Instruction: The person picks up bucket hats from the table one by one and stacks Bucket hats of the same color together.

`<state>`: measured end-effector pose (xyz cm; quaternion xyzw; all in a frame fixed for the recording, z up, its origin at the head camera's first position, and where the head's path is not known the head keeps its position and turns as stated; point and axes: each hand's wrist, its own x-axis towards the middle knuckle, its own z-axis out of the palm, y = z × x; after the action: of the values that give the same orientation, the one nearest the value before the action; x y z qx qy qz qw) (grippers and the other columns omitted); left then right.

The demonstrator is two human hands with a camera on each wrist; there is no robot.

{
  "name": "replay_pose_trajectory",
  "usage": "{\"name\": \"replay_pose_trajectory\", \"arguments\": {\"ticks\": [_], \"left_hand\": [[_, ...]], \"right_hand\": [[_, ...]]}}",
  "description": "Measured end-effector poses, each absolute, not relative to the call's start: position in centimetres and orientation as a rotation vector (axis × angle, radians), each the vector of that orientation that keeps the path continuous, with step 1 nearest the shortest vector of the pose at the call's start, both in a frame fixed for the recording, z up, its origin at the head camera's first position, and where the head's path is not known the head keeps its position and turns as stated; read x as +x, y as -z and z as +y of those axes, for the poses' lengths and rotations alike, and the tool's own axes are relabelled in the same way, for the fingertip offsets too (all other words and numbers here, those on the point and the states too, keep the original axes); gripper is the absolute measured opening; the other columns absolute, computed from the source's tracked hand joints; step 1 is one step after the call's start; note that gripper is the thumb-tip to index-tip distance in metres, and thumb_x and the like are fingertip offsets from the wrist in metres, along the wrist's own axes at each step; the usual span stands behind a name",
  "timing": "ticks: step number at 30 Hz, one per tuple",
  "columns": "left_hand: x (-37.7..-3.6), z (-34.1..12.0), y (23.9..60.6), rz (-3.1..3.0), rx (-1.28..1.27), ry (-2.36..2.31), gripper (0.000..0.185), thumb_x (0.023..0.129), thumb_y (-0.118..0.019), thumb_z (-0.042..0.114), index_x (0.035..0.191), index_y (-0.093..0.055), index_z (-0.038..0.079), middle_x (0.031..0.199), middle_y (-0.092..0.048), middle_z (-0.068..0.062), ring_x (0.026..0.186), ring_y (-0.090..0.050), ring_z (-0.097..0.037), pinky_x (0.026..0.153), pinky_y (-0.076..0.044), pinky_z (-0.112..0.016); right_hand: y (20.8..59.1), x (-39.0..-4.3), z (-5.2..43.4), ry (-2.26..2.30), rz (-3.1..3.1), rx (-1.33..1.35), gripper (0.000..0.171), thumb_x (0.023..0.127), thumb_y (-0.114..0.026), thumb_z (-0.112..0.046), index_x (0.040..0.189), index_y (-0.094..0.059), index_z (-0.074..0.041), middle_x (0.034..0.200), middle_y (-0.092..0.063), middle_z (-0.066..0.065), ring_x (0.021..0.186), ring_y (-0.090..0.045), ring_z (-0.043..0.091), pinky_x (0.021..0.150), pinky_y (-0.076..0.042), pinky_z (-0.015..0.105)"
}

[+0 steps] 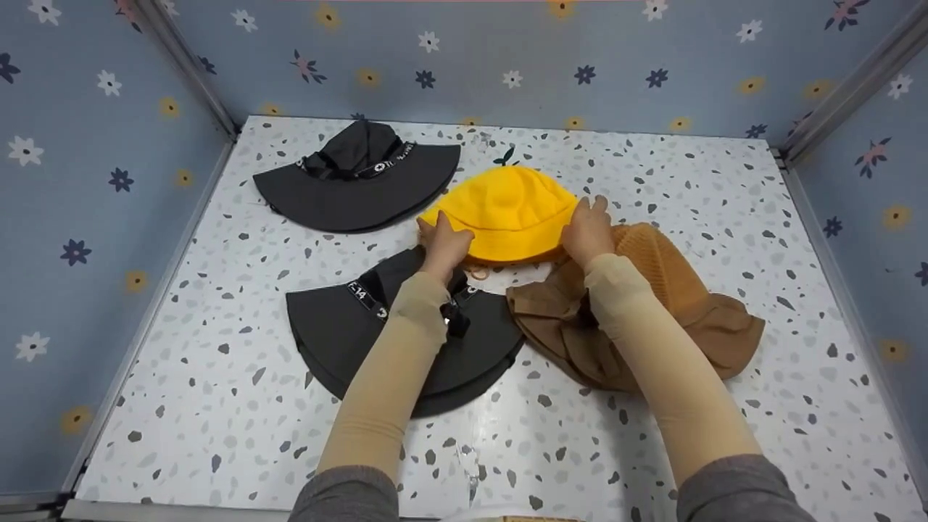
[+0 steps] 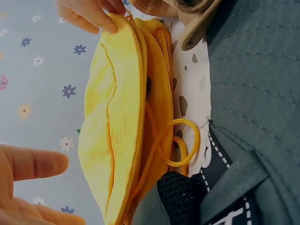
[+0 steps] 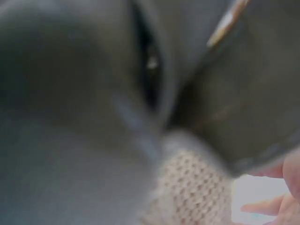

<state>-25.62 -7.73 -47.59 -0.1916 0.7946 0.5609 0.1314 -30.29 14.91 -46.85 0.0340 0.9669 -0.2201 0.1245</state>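
A yellow bucket hat (image 1: 504, 206) with a small dark sprout on top stands between the two hands. My right hand (image 1: 589, 230) pinches the brim at its right end; in the left wrist view that hand (image 2: 89, 14) touches the brim's upper end. By the left end is my left hand (image 1: 444, 245), its thumb and fingers straight in the left wrist view, apart from the yellow cloth there. A looped yellow cord (image 2: 180, 140) hangs from the hat. The right wrist view is mostly blurred dark fabric (image 3: 70, 117), with fingertips (image 3: 267, 206) at lower right.
A black wide-brimmed hat (image 1: 355, 196) lies at back left. Another black hat (image 1: 333, 326) is under my left forearm. Brown hats (image 1: 660, 275) lie overlapping under my right forearm. Flowered panels (image 1: 471, 58) wall the speckled table (image 1: 217, 406) at the back and sides.
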Motion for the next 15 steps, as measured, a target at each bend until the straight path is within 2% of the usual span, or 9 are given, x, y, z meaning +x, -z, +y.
{"name": "replay_pose_trajectory", "arguments": {"ticks": [4, 7, 11, 15], "left_hand": [[-25.7, -7.4, 47.6, 2.423, -0.486, -1.478, 0.075, 0.096, -0.051, 0.017, 0.159, -0.012, 0.008, 0.163, 0.019, -0.021, 0.152, 0.015, -0.04, 0.125, -0.003, -0.05], [-25.7, -7.1, 47.8, 2.487, -0.436, -1.353, 0.072, 0.097, -0.049, 0.02, 0.159, -0.014, 0.007, 0.164, 0.015, -0.022, 0.152, 0.015, -0.04, 0.124, 0.002, -0.053], [-25.6, -6.9, 48.2, 2.494, -0.397, -1.298, 0.069, 0.099, -0.048, 0.021, 0.159, -0.016, 0.007, 0.165, 0.014, -0.02, 0.151, 0.02, -0.039, 0.124, 0.003, -0.054], [-25.5, -7.0, 48.4, 2.476, -0.385, -1.302, 0.069, 0.099, -0.048, 0.021, 0.158, -0.016, 0.006, 0.165, 0.014, -0.019, 0.15, 0.022, -0.039, 0.124, 0.003, -0.054]], "right_hand": [[47.3, -30.1, 14.7, 0.588, 2.859, 0.038, 0.053, 0.1, -0.049, -0.012, 0.145, -0.036, 0.013, 0.153, -0.024, 0.031, 0.137, -0.034, 0.045, 0.118, -0.032, 0.051], [47.7, -29.9, 14.4, 0.572, 2.866, -0.066, 0.056, 0.099, -0.051, -0.014, 0.145, -0.036, 0.012, 0.154, -0.025, 0.03, 0.142, -0.029, 0.044, 0.12, -0.027, 0.051], [48.4, -29.4, 13.9, 0.537, 2.827, -0.211, 0.061, 0.102, -0.05, -0.021, 0.153, -0.028, 0.006, 0.162, -0.016, 0.026, 0.15, -0.017, 0.041, 0.123, -0.02, 0.051], [49.0, -29.1, 13.6, 0.528, 2.766, -0.276, 0.061, 0.104, -0.048, -0.027, 0.156, -0.026, -0.004, 0.166, -0.008, 0.02, 0.152, -0.009, 0.041, 0.123, -0.018, 0.053]]}}
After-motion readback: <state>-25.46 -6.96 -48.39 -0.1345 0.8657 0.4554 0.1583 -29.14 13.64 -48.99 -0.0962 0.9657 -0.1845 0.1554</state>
